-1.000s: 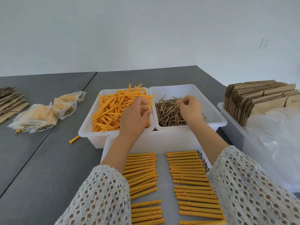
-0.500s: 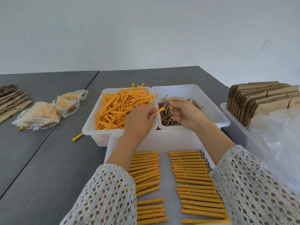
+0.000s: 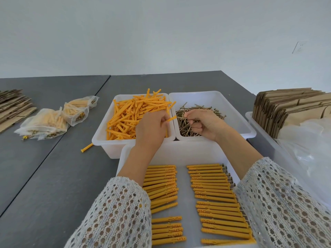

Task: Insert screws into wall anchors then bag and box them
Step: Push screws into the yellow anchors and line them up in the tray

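Left hand (image 3: 152, 129) pinches one anchor (image 3: 171, 119) over the anchor bin (image 3: 100, 140); right hand (image 3: 202, 123) pinches a screw (image 3: 192, 119) over the screw bin (image 3: 249, 130). Tips nearly meet. Advice: line up both axes, enter screw point-first into the anchor's open end, then push straight

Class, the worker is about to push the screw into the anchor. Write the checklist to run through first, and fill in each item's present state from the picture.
1. Left hand holds one orange anchor: ok.
2. Right hand pinches a screw: ok.
3. Screw tip lined up with the anchor's opening: cannot tell; there is still a gap between them.
4. Anchor's open end faces the screw: cannot tell.
5. Near tray has bare floor between its rows for the finished piece: ok.
6. Only one screw pinched: cannot tell; fingers hide part.
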{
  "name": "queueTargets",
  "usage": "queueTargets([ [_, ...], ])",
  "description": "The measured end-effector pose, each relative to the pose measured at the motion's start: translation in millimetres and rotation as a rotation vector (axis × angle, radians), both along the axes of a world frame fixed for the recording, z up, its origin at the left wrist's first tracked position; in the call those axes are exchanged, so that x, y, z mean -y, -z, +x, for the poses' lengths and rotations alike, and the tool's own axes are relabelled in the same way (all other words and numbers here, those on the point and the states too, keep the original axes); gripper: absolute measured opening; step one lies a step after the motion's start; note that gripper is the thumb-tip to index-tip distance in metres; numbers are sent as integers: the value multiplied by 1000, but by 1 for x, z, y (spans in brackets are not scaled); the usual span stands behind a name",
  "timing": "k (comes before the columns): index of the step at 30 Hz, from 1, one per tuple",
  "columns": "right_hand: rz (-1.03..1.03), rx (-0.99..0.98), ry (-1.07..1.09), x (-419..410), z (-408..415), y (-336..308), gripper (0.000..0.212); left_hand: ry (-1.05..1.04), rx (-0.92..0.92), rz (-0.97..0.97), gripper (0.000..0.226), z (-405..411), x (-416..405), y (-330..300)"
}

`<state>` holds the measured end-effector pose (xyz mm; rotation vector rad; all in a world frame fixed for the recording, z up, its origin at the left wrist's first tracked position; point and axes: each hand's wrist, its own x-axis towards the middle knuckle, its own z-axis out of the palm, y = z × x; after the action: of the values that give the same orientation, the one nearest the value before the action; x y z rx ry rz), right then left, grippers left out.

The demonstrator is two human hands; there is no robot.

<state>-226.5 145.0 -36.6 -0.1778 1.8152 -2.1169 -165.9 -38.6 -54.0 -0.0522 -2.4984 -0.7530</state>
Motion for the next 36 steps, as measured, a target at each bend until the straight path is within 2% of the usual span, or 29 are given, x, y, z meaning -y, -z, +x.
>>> queueTargets([
  [7,37,-7,4,1,-1,1,11,19,-11,6,17,0,0,-2],
  [14,193,-100,-90,7,7,-6,10,94,-45,-136,13,1,-2,-5],
  [17,134,-26,-115,10,12,-13,26,106,-63,-128,11,1,-2,-6],
  [20,-14,-1,-140,8,16,-20,42,125,-81,37,10,1,-2,-6],
  [23,-63,-53,-153,9,21,-25,37,137,-79,259,14,3,-6,-10],
  [27,-14,-184,-150,18,27,-25,19,234,-31,470,9,4,-11,-17],
  [32,76,-321,-68,25,33,-24,12,335,84,719,14,7,-5,-24],
  [36,163,-502,38,33,39,-23,7,411,134,793,18,6,1,-22],
])
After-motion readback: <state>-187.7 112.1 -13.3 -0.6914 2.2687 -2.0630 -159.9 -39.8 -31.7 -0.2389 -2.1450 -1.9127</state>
